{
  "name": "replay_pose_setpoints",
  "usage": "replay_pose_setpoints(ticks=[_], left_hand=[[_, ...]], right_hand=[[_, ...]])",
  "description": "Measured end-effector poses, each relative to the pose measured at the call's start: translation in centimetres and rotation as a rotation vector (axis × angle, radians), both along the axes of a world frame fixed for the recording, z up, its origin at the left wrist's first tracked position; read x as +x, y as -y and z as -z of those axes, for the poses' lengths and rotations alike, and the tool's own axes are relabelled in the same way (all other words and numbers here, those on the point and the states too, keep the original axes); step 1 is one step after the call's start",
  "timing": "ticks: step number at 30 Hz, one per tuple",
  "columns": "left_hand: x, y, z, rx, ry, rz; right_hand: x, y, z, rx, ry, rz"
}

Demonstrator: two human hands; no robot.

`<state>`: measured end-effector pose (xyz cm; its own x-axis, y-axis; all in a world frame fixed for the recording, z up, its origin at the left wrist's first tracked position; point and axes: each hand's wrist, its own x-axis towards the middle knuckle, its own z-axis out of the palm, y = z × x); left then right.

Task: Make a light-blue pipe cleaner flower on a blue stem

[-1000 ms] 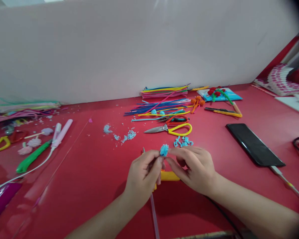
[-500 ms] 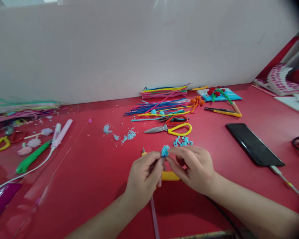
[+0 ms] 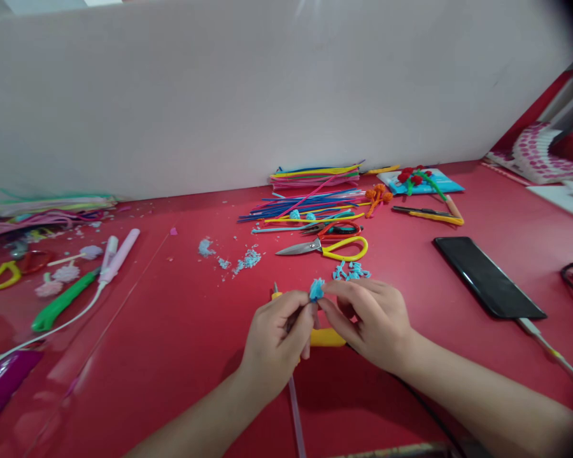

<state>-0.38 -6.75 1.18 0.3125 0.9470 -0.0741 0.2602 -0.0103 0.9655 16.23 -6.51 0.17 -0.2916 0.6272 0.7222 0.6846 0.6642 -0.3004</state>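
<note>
A small light-blue fuzzy tuft [image 3: 316, 289], its base darker blue, is pinched between the fingertips of my left hand [image 3: 279, 334]. From the other side, the thumb and forefinger of my right hand [image 3: 375, 318] close on the tuft's edge. Under my hands lies a yellow glue gun [image 3: 328, 338], partly covered, with a clear glue stick [image 3: 296, 413] running toward me. Just beyond my right hand is a heap of light-blue curled pieces [image 3: 351, 271]. Yellow-handled scissors [image 3: 322, 247] rest behind that, blades to the left.
Pliers [image 3: 334, 229] and colored pipe cleaners [image 3: 300, 207] lie farther back, before a white wall. Blue clippings [image 3: 248, 259] are scattered left of the scissors. A black phone [image 3: 487, 275] with a cable is at right. A green-handled tool [image 3: 64, 301] and a pink glue gun [image 3: 119, 256] are at left.
Both hands keep nearly the same place, with the blue tuft still between them. The tuft appears very slightly turned.
</note>
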Motion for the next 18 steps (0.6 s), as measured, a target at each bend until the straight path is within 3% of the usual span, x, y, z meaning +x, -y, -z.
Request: replay_pose_setpoints(ticks=[6, 13, 18], left_hand=[[-0.3, -1.4, -0.6, -0.173, 0.241, -0.085], [-1.2, -2.9, -1.1, -0.230, 0.534, -0.152], [-1.5, -3.1, -1.1, -0.235, 0.569, -0.126]], right_hand=[[0.1, 0.2, -0.3, -0.030, -0.046, -0.071], [-1.2, -0.2, 0.6, -0.355, 0.476, -0.147], [-2.3, 0.3, 1.3, -0.431, 0.585, -0.158]])
